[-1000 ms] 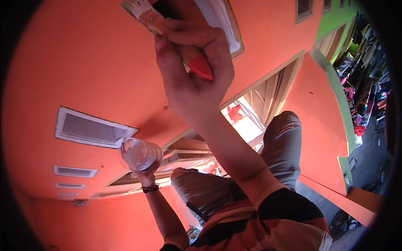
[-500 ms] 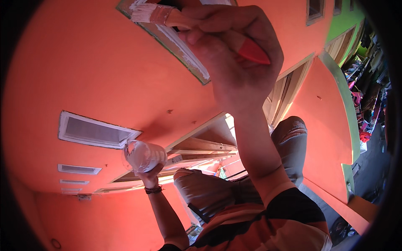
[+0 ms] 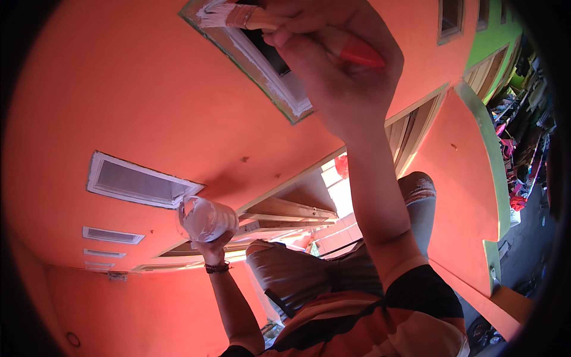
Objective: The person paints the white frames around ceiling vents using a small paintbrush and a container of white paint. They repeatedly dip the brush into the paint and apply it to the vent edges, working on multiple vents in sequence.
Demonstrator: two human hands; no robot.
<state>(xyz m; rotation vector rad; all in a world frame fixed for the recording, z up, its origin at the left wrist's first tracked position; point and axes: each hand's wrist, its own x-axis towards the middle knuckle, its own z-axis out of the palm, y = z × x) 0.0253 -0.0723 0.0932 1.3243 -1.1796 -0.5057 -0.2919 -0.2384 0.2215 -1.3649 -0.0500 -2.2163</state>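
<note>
Raised at the top, my right hand grips a paintbrush by its wooden handle, whose end is red. White paint coats the bristles, which lie against the upper part of a window frame. That frame is partly white, with a greenish outer edge, and its upper end runs out of view. Lower left, my left hand holds up a clear plastic tub with white paint inside and smeared on its wall. My fingers wrap its base.
An orange wall carries more white-framed windows at left. A wooden door frame stands below the middle. An orange parapet with green edging curves along the right, with heaped clutter beyond it.
The view has shifted slightly, so the window frame sits a little further right. My right hand and the brush have moved slightly right along with it. The tub stays held nearly in place.
</note>
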